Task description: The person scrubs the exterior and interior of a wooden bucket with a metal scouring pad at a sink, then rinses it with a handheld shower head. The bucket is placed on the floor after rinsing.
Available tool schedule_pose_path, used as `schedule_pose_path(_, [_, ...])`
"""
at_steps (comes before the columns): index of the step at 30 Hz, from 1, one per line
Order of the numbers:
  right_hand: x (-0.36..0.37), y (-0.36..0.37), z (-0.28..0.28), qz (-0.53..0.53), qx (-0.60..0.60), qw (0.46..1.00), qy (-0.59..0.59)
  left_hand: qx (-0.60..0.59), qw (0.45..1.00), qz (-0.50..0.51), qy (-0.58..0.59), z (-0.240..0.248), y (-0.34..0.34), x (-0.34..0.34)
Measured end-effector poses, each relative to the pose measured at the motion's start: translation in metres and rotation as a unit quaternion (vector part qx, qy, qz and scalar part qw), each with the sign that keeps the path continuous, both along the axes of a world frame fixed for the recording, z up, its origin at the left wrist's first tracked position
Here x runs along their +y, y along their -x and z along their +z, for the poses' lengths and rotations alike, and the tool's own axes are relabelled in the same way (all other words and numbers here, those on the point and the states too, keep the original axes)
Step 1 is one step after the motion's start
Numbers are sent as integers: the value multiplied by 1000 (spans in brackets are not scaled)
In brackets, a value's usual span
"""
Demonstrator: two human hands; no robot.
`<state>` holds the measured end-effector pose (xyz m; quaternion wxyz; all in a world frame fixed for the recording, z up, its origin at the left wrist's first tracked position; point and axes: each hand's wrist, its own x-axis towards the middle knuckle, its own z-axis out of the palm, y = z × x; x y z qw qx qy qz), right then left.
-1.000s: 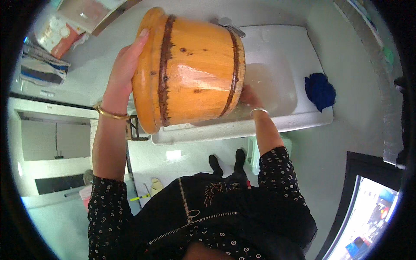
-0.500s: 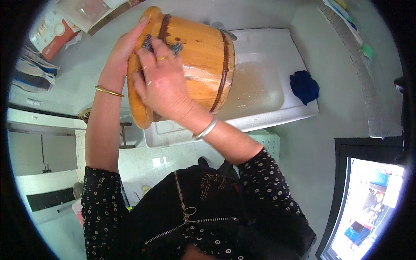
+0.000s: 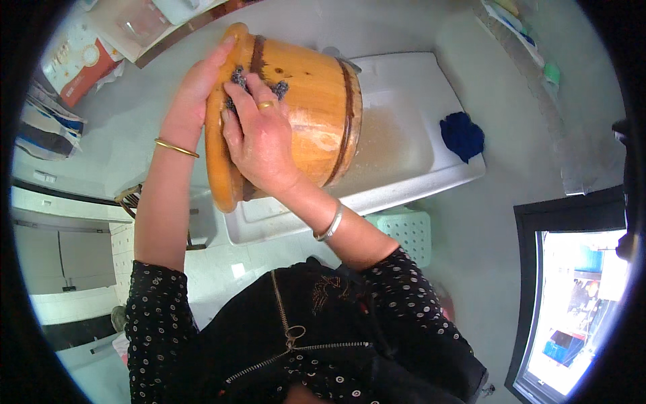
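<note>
A varnished wooden bucket [image 3: 313,101] with dark rusty hoops lies tipped on its side over the white sink [image 3: 397,192], its thick rim facing left. My left hand [image 3: 200,86] grips that rim from the left, fingers stretched up along it; part of the palm is hidden behind the wood. On the bucket's outer wall, near the rim-side hoop, my right hand [image 3: 264,141] presses down a grey steel wool scourer [image 3: 280,89]. Tufts of the scourer stick out on both sides of the fingers. Wet shine covers the wall beside them.
Cloudy water [image 3: 393,135] stands in the basin. A dark blue cloth [image 3: 462,137] lies on the sink's right edge. Below the sink is a pale green perforated plastic stool [image 3: 407,232]. Packages [image 3: 81,64] sit at upper left; a bright dark-framed window [image 3: 579,303] is at lower right.
My right hand and the scourer have shifted slightly right along the bucket's wall. The left hand keeps its hold on the rim. The whole view has shifted a little.
</note>
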<state>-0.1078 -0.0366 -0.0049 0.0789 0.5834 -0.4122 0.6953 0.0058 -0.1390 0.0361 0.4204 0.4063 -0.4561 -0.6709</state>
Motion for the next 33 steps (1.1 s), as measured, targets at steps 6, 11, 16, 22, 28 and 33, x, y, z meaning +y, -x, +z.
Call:
schedule_pose_path(6, [-105, 6, -15, 23, 3, 970, -240, -84, 994, 32, 58, 1, 1, 16])
schedule_pose_path(11, [-128, 21, 1, 17, 10, 962, -271, -312, 895, 128, 292, -25, -5, 112])
schedule_pose_path(16, [-45, 18, 46, 80, 12, 962, -263, -270, 889, 164, 331, -43, -15, 128])
schedule_pose_path(22, [1, 13, 11, 50, 120, 976, -176, -286, 892, 154, 314, -43, -13, 133])
schedule_pose_path(28, [-241, 44, -17, 106, 264, 890, -357, -323, 871, 166, 332, -44, 5, 147])
schedule_pose_path(33, [-192, 38, -27, 104, 80, 943, -306, -334, 870, 176, 317, -43, 8, 149])
